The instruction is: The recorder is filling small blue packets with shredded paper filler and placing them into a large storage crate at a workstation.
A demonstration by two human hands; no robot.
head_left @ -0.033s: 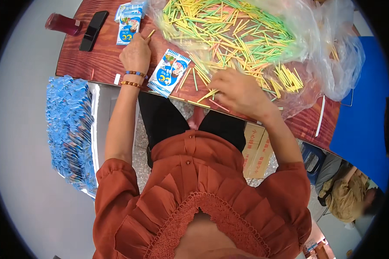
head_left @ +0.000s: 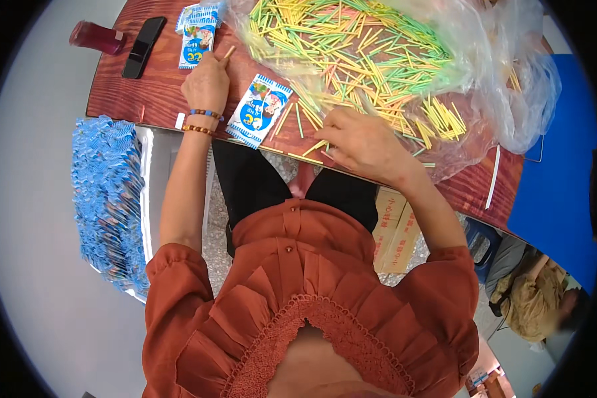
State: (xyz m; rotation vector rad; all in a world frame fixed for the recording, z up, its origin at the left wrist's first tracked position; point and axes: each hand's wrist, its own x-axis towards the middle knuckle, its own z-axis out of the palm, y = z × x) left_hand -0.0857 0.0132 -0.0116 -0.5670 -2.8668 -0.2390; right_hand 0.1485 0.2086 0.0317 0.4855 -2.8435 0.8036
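Observation:
My left hand (head_left: pixel 205 85) lies palm down by the lower end of a blue-and-white packet (head_left: pixel 196 48), fingers curled. A short thin stick (head_left: pixel 229 53) juts out beside its fingers. My right hand (head_left: pixel 361 142) hovers low at the table's near edge, fingers bent together over loose sticks; what its fingertips pinch is hidden. Between the hands lies a second blue-and-white packet (head_left: pixel 260 111), flat and tilted. Beyond my right hand, a heap of yellow, green and pink sticks (head_left: pixel 351 53) spreads on clear plastic.
A black phone (head_left: pixel 143 48) and a red jar (head_left: pixel 97 38) stand at the far left. The crumpled clear bag (head_left: pixel 511 86) covers the right side. Many blue packets (head_left: pixel 106 199) fill a box left of the table. A cardboard box (head_left: pixel 393 232) is under the table; a person (head_left: pixel 534 298) sits at right.
My right hand has shifted slightly and its fingers have drawn closer together. A pink stick beside it no longer shows. My left hand has turned a little, staying by the packet.

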